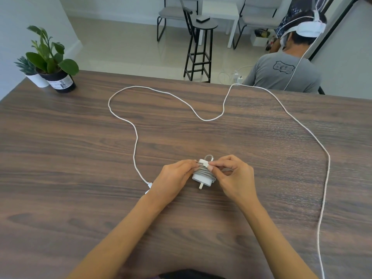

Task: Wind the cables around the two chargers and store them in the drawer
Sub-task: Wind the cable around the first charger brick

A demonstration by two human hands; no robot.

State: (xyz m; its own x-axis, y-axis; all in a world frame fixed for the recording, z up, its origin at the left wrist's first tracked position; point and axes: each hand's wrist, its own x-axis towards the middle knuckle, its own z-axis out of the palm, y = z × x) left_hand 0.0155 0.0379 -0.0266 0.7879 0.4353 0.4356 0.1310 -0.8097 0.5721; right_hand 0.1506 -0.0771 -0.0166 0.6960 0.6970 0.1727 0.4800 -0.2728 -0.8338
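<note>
A white charger [202,178] with its grey cable wound round it sits just above the wooden table [80,158], prong pointing toward me. My left hand [175,178] grips its left side. My right hand [231,174] pinches the cable's end at the charger's top, where a small loop sticks up. A second, long white braided cable [132,125] snakes loosely across the table; its connector end [149,186] lies by my left wrist and its other end runs off the right front edge. The second charger and the drawer are out of view.
Two potted plants [50,63] stand at the table's far left corner. Beyond the far edge a person in a grey shirt [285,73] sits with their back turned, near a black stool [199,47] and chairs.
</note>
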